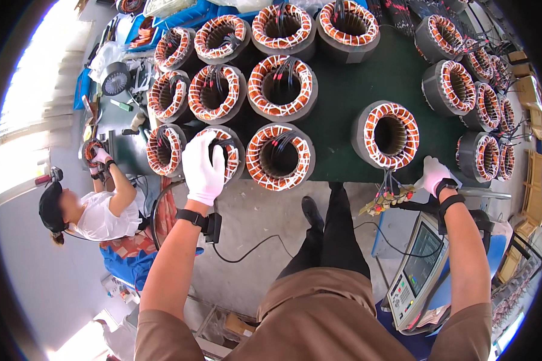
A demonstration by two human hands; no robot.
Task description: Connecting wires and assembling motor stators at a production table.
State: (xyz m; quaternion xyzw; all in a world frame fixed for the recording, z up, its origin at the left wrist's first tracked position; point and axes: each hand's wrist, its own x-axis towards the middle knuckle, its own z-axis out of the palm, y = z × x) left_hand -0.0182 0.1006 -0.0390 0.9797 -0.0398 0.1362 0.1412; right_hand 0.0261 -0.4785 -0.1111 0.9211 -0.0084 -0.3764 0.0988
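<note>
Many round motor stators with copper windings and white lacing stand on a dark green table point(349, 90). My left hand point(202, 167), in a white glove, rests on top of one stator point(232, 157) at the table's front edge, fingers around its black leads. My right hand point(435, 175), also gloved, sits at the table's front right edge, beside a lone stator point(386, 135) whose coloured lead wires point(386, 200) hang over the edge. What the right fingers hold is hidden.
A grey test instrument with a screen point(417, 274) stands by my right forearm. A seated person point(93, 213) at the left handles a stator at another bench. Blue bins point(186, 15) and tools lie at the back left; cardboard boxes point(533, 120) on the right.
</note>
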